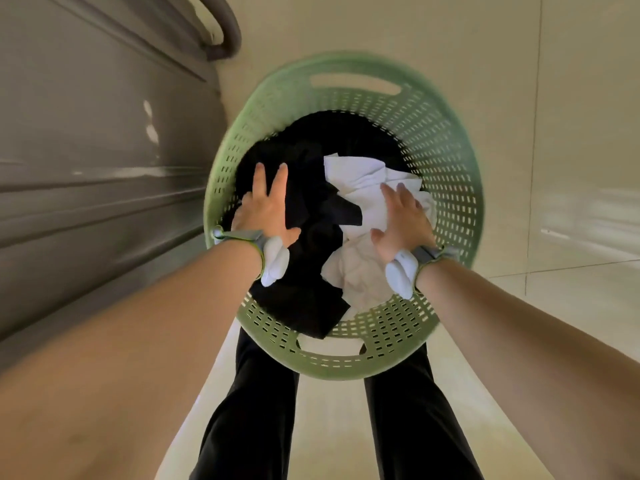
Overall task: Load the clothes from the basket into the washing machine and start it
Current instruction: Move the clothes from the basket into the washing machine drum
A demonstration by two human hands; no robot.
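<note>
Head view shows one green basket point(450, 174) holding one white garment point(360, 178) and black clothes point(311, 289) too bunched to count. Your left hand point(266, 209) lies flat on the black clothes, fingers spread. Your right hand point(403, 220) rests loose-fingered on the white garment. Neither grips anything.

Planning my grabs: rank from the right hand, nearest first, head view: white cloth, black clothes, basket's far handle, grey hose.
1. white cloth, under the right hand.
2. black clothes, to its left.
3. basket's far handle, ahead on the rim.
4. grey hose, far upper left.
</note>
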